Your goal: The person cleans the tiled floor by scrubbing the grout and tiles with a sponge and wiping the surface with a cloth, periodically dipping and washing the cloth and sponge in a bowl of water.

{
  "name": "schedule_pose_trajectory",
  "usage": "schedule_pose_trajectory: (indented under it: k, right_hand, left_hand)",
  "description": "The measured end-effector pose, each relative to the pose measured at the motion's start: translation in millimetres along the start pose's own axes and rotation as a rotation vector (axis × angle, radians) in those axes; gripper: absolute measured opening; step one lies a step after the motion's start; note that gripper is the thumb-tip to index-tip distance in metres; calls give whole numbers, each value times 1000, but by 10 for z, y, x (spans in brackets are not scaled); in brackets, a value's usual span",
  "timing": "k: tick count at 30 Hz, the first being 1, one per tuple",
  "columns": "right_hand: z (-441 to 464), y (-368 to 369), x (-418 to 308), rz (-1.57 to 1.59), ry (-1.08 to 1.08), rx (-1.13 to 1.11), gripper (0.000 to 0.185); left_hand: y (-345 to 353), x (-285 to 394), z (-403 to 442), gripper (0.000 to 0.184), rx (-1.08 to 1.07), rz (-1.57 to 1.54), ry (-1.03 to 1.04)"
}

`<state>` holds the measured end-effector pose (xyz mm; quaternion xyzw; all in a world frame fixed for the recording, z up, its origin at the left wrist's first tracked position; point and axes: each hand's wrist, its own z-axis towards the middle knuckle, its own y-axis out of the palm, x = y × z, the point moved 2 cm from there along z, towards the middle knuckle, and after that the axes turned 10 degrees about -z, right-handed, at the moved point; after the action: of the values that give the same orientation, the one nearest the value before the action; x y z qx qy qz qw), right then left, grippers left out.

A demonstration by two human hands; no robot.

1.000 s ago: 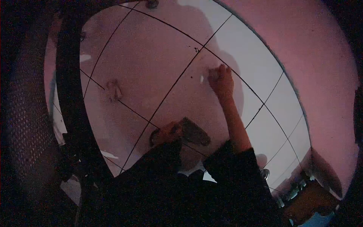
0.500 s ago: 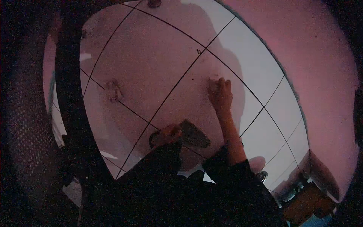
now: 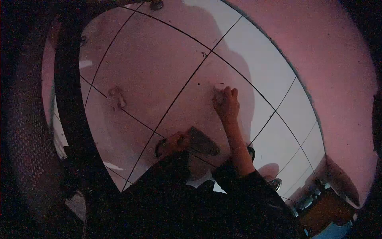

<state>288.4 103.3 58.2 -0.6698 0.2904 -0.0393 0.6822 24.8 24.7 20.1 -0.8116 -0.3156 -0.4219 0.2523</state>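
My left hand is closed at the near end of a dark, flat, oblong object that slants over the white tiles. A dark ring-like shape shows just left of this hand. Up and to the right, my right hand is low over the tiles with its fingers curled; what they hold, if anything, is too dark to make out. A small pale and dark mark lies just beyond its fingertips.
A dark curved frame runs down the left, beside a perforated dark surface. A pink wall rises on the right. A brown object is at the lower right, near a shiny round metal item.
My right hand has come down and slightly left, closer to my body. My left hand and the oblong object have stayed nearly in place.
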Motion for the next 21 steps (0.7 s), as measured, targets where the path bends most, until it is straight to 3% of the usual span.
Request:
schedule_pose_trajectory:
  k: [2, 8, 12, 15, 18, 20, 21]
  right_hand:
    - [174, -6, -39, 0, -55, 109, 51]
    - [1064, -109, -138, -60, -4, 10, 52]
    - [648, -58, -7, -60, -73, 109, 49]
    - [449, -47, 43, -71, -11, -19, 47]
    - [750, 42, 52, -56, -76, -29, 58]
    - [1045, 62, -23, -30, -213, -4, 54]
    - [1160, 43, -41, -27, -213, -4, 54]
  left_hand:
    - [20, -94, 28, 26, -2, 8, 44]
    - [16, -229, 10, 26, -18, 13, 86]
    - [30, -272, -3, 27, -16, 9, 57]
    - [39, -244, -11, 27, -17, 19, 13]
    - [42, -237, 10, 27, -34, 43, -51]
    - [35, -45, 10, 26, 145, -52, 302]
    - [16, -43, -2, 25, 125, -30, 302]
